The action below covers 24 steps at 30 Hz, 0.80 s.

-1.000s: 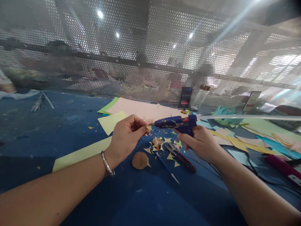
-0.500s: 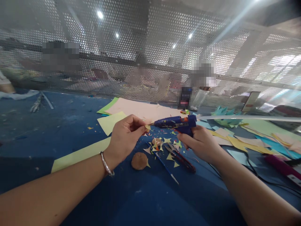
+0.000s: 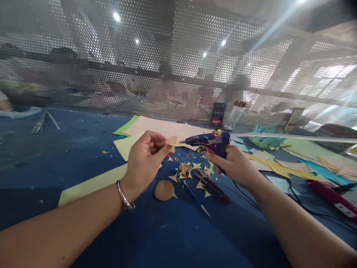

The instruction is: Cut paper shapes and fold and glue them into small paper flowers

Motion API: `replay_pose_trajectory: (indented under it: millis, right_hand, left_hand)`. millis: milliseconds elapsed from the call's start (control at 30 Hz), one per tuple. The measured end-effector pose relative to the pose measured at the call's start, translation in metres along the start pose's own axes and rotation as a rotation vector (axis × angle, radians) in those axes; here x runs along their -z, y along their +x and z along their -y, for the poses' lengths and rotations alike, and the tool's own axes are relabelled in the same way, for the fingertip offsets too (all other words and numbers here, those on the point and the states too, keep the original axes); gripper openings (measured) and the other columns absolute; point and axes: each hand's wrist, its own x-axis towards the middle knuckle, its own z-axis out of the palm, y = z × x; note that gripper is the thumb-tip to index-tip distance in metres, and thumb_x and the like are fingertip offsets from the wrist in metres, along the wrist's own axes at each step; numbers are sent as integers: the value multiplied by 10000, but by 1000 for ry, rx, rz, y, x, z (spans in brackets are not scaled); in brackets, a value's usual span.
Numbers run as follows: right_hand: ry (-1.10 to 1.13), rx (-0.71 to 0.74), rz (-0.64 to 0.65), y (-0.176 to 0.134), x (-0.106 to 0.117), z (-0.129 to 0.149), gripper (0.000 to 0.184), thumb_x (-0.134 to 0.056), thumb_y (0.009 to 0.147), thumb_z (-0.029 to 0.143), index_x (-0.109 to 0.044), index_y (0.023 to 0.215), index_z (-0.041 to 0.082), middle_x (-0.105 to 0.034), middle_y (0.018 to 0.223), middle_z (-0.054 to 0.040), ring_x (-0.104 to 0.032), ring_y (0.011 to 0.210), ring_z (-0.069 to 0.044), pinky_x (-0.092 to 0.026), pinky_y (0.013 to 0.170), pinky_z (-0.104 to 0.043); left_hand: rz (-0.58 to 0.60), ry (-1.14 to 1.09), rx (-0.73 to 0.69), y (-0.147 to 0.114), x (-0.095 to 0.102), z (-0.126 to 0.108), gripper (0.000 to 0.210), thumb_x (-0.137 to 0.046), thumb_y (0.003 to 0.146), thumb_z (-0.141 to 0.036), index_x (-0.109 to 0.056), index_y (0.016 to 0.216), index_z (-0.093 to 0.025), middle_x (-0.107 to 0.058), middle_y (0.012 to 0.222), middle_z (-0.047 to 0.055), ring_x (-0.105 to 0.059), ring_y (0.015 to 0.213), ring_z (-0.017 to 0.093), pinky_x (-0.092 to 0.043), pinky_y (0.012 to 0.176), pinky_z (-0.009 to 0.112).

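Note:
My left hand, with a silver bangle at the wrist, pinches a small folded paper piece in pale peach and yellow. Wrapped round the handle of a blue hot glue gun is my right hand. The gun's nozzle points left, a short way from the paper, and a long clear glue stick runs out of its back. Below the hands lie a round brown disc, a blue paintbrush, red-handled scissors and a smaller round piece among paper scraps.
Pale peach sheets and yellow-green sheets lie behind and left. At right are a teal folded-paper form, paper strips, a magenta power strip and black cords. A perforated metal screen stands behind the table.
The glue gun's nozzle has drawn back right from the paper, leaving a gap. My left hand has turned the paper piece so more of its peach side shows.

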Motion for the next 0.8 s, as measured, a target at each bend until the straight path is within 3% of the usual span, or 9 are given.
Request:
replay_pose_trajectory:
  millis: [200, 400, 667, 733, 800]
  right_hand:
    - [278, -179, 72, 7, -4, -8, 259, -642, 839, 429, -565, 767, 192, -558, 436, 33, -509, 368, -121, -403, 359, -226]
    - [80, -268, 89, 14, -7, -19, 340, -592, 842, 463, -565, 645, 188, -582, 497, 9, -600, 390, -147, -438, 362, -236]
    - [-279, -132, 30, 18, -2, -31, 559, -646, 801, 554, -437, 412, 211, -416, 361, 20, -431, 343, -109, -257, 402, -244]
    - [-371, -86, -59, 15, -1, -25, 499, -640, 808, 559, -508, 477, 211, -482, 439, -2, -449, 424, -128, -236, 448, -255]
    - [-488, 23, -176, 9, -2, -15, 372, -611, 844, 547, -634, 671, 218, -610, 608, -26, -518, 542, -159, -276, 500, -264]
  left_hand:
    - [13, -39, 126, 0, -2, -1, 269, -767, 767, -208, -620, 992, -195, -700, 745, 4, -696, 694, 152, -574, 677, 269]
    - [62, -106, 278, -2, -3, -1, 208, -770, 756, -188, -646, 923, -174, -715, 766, 21, -699, 696, 136, -568, 672, 245]
    - [123, -130, 368, -5, -5, 0, 212, -798, 719, -187, -663, 883, -183, -720, 769, 20, -706, 686, 138, -582, 669, 254]
    - [135, -129, 368, -6, -5, 1, 214, -802, 715, -192, -663, 878, -182, -717, 762, 19, -707, 686, 142, -586, 668, 258]
    - [157, -115, 364, -7, -6, 1, 219, -804, 718, -205, -661, 881, -178, -712, 751, 20, -705, 682, 143, -582, 654, 252]
